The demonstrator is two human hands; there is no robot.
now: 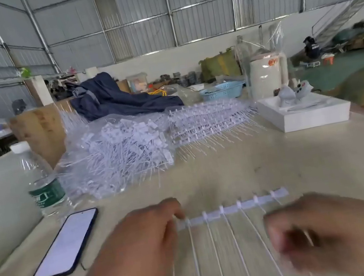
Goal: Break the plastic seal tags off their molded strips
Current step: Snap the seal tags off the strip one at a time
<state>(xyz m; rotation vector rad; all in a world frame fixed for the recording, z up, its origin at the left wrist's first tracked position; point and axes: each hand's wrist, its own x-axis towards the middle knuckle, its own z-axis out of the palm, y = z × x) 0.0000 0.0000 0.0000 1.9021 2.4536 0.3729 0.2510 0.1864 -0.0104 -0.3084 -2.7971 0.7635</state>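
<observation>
A molded strip (232,208) of seal tags is lying on the near table. The left hand (143,242) is pinching its left end; the blurred right hand (314,233), apart, looks curled, grip unclear. Next, probably snapping a tag free.

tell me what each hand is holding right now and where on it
The left hand pinches the molded strip of seal tags at its left end. The right hand is curled and blurred; whether it grips a tail cannot be told.

White plastic strip (232,208) (matt); glossy phone (66,245); corrugated metal walls (141,11)
</observation>
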